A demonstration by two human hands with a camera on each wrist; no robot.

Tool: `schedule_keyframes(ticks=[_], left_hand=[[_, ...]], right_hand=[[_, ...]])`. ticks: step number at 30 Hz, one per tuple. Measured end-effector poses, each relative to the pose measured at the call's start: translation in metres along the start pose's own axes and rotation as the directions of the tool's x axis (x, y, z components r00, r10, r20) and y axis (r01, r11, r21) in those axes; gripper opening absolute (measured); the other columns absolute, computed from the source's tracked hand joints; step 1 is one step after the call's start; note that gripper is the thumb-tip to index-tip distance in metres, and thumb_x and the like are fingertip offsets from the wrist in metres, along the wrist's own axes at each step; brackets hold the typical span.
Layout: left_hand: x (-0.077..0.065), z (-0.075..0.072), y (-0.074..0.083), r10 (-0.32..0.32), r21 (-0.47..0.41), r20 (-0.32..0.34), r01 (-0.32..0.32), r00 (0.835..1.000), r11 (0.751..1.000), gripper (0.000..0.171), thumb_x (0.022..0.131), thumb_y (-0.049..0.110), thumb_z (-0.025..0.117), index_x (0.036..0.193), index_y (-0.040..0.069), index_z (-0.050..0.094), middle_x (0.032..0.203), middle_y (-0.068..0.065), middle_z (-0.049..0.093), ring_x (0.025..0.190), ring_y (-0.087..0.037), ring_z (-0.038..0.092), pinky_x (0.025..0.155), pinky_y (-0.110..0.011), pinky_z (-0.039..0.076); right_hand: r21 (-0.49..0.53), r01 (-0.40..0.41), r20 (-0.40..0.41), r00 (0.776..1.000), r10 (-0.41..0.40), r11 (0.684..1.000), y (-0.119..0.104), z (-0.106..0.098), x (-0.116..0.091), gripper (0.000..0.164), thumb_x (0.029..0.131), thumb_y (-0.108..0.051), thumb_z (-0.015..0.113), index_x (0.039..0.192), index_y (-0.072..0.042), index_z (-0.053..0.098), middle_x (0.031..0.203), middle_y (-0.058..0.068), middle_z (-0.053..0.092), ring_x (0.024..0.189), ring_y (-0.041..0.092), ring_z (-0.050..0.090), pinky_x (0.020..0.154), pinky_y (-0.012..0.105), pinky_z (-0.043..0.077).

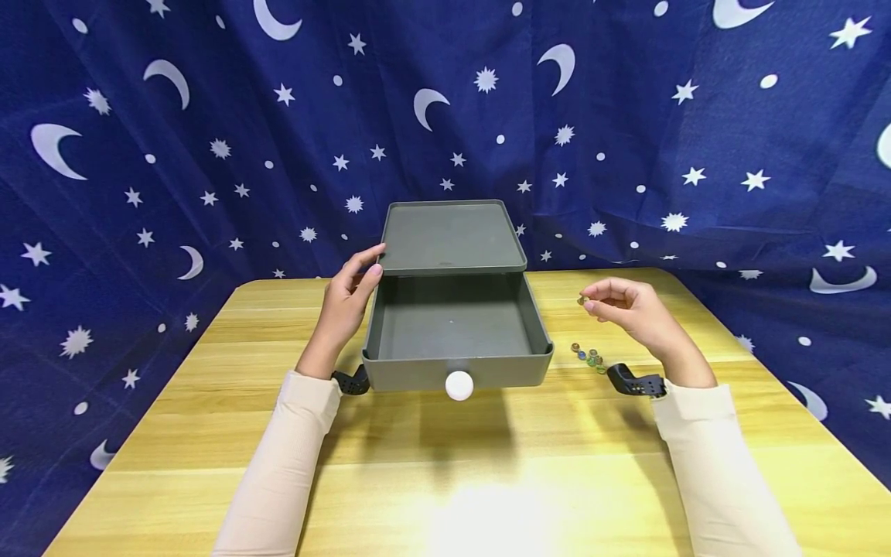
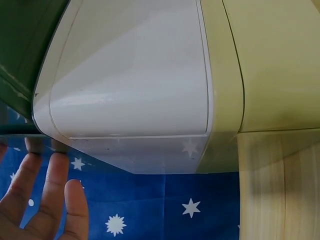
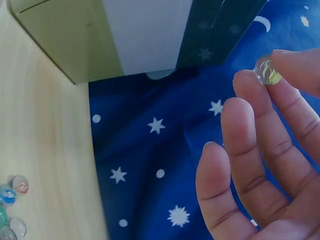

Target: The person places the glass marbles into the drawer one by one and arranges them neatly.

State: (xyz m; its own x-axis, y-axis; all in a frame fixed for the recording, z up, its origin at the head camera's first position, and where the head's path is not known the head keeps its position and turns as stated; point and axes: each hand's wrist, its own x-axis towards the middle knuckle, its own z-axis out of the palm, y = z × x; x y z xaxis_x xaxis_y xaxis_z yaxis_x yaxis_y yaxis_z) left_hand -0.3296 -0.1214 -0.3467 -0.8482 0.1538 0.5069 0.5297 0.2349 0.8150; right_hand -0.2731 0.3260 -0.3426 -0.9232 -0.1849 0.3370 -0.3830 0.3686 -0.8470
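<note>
A drawer unit [image 1: 445,232] with a grey-green top stands at the middle of the table. Its open drawer [image 1: 397,375] juts forward, with a round white knob [image 1: 459,385] on the front and a bare floor. My left hand [image 1: 346,292] rests against the unit's upper left edge, and in the left wrist view its fingers [image 2: 50,190] extend along the side. To the right of the unit, my right hand [image 1: 633,309] pinches a clear marble [image 3: 267,71] with a yellow and white swirl between thumb and fingertips, above the table.
Several glass marbles [image 1: 592,358] lie grouped on the wooden table [image 1: 278,480], right of the drawer and below the right hand. The unit's side shows green, white [image 2: 135,75] and yellow bands. A blue curtain [image 1: 445,93] with moons and stars hangs behind.
</note>
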Motion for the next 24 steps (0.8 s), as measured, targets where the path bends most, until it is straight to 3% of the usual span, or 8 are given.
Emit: schedule_keyframes(ticks=[24], left_hand=[[0.0,0.001,-0.001,0.008,-0.003,-0.009,-0.008,1.0,1.0,0.043,0.112,0.018,0.055,0.154,0.007,0.059,0.158,-0.012,0.057,0.126,-0.033,0.062,0.103,-0.03,0.046]], right_hand=[[0.022,0.089,-0.025,0.996,-0.089,0.996,-0.029,0.01,-0.003,0.021,0.1,0.01,0.066,0.109,-0.006,0.078,0.099,-0.015,0.077,0.088,0.002,0.072,0.08,0.016,0.055]])
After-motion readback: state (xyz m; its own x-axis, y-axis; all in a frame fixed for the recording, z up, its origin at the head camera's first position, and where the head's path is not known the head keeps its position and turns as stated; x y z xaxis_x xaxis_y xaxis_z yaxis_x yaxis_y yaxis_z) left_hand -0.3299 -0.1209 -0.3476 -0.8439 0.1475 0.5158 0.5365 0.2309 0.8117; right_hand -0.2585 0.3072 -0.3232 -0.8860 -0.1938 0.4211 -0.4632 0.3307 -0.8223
